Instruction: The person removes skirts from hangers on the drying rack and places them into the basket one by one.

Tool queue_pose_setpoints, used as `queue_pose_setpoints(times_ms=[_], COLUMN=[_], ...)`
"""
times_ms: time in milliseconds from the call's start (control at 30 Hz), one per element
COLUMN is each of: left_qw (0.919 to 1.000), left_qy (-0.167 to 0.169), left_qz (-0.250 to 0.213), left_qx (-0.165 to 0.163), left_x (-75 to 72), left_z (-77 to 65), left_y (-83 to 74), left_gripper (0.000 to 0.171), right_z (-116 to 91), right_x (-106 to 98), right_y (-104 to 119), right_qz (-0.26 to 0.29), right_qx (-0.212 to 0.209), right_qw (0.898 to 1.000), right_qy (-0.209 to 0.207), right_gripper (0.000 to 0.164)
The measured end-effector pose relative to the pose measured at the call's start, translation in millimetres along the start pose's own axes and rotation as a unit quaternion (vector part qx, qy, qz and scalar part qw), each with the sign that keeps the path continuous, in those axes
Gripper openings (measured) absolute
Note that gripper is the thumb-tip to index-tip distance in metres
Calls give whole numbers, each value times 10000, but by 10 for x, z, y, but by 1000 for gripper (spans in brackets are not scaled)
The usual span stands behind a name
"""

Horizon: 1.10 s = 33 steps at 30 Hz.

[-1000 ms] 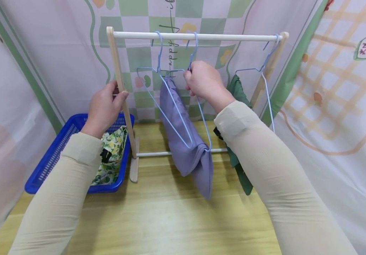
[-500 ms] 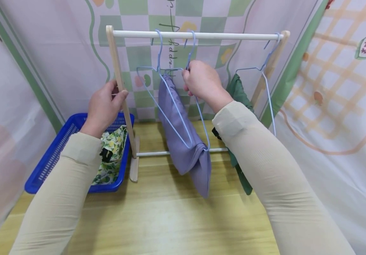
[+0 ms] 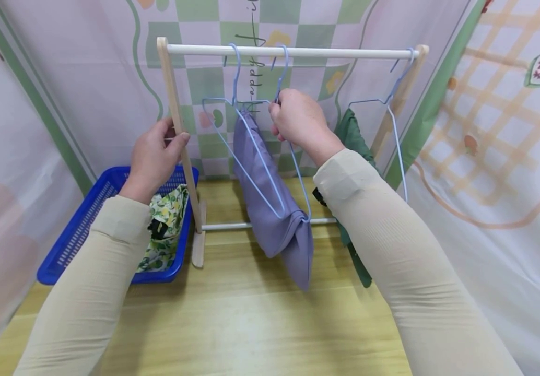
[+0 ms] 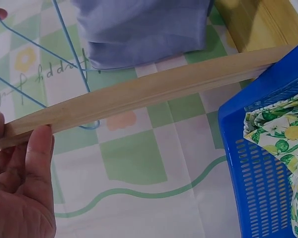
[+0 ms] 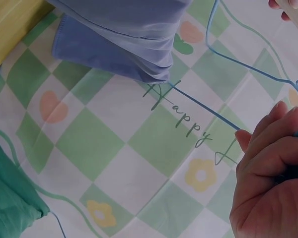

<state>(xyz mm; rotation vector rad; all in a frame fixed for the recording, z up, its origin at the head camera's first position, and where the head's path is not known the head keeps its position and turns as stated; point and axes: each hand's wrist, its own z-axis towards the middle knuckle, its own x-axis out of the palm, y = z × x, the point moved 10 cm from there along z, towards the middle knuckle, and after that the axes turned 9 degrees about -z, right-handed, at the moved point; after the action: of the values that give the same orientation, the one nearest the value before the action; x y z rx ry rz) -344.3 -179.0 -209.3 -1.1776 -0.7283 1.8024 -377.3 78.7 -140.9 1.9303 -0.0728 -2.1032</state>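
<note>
Slightly further left on the white rail [image 3: 340, 53] than a second ago, a blue hanger [image 3: 300, 178] bearing a purple garment [image 3: 270, 237], gripped by the right hand [image 3: 300, 117], appears nearly settled; the left hand [image 3: 153, 156] clasps the wooden post [image 3: 188, 177].

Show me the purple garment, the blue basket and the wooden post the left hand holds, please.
Purple garment [image 3: 261, 214], head view: middle of the cloth.
Blue basket [image 3: 158, 277], head view: its near rim.
Wooden post [image 4: 144, 91], left wrist view: middle of its visible length.

free to pass low over the near worktop [image 3: 232, 324]. blocked midway along the rack [image 3: 336, 53] by purple cloth [image 3: 261, 224] and bare hanger [image 3: 235, 86], at left by the post [image 3: 173, 99].
</note>
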Motion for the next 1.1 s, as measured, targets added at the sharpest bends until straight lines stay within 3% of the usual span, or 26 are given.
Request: queue_pose_setpoints(times_ms=[433, 600, 833, 967, 1100], left_qw=[9995, 9984, 9921, 9849, 9806], left_qy=[-238, -415, -1106, -1601, -1791], left_qz=[-183, -355, -569, -662, -707], left_qx=[16, -144, -178, 68, 370], left_x=[0, 6, -48, -102, -125], left_z=[-39, -100, -184, -235, -288], left_y=[17, 31, -6, -66, -139], left_gripper=[47, 55, 64, 55, 47], right_z=[8, 8, 3, 6, 10], right_x=[14, 16, 4, -1, 2], right_y=[10, -2, -3, -1, 10], right_qz=[56, 72, 53, 46, 20], right_qx=[-20, -6, -30, -38, -39], right_qw=[10000, 10000, 10000, 10000, 10000], right_qy=[-14, -12, -44, -52, -65], right_gripper=[34, 34, 35, 34, 35])
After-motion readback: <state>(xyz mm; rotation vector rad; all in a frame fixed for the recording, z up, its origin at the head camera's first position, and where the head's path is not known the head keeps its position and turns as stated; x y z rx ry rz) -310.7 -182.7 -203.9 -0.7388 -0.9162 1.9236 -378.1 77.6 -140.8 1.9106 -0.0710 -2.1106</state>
